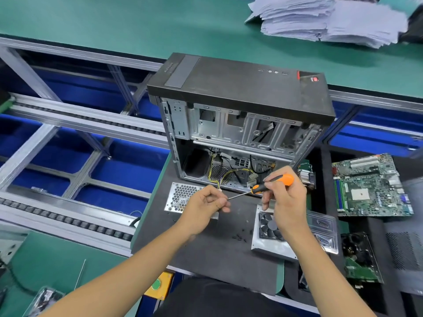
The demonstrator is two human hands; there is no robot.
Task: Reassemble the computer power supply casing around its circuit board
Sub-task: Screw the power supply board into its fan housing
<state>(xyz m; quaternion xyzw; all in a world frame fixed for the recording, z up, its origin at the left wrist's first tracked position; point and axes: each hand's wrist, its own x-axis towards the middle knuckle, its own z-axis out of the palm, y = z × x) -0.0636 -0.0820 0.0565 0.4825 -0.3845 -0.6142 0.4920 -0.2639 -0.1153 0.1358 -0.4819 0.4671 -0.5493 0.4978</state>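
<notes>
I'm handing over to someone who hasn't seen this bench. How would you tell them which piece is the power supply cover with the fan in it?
Start at the open computer tower standing on the dark mat. Just in front of it to the right, under the right hand holding the orange screwdriver, lies a silver metal cover. It alone carries a black fan; the panel to its left has only honeycomb holes.

Screwdriver (263, 187) tip hidden in left hand (207, 202) fingers; whatever they pinch can't be told. Right hand (285, 197) and forearm cover part of fan (266, 226). Screws (239, 237) too small to count. Paper stack (325, 18) blurred, cut by top edge.
</notes>
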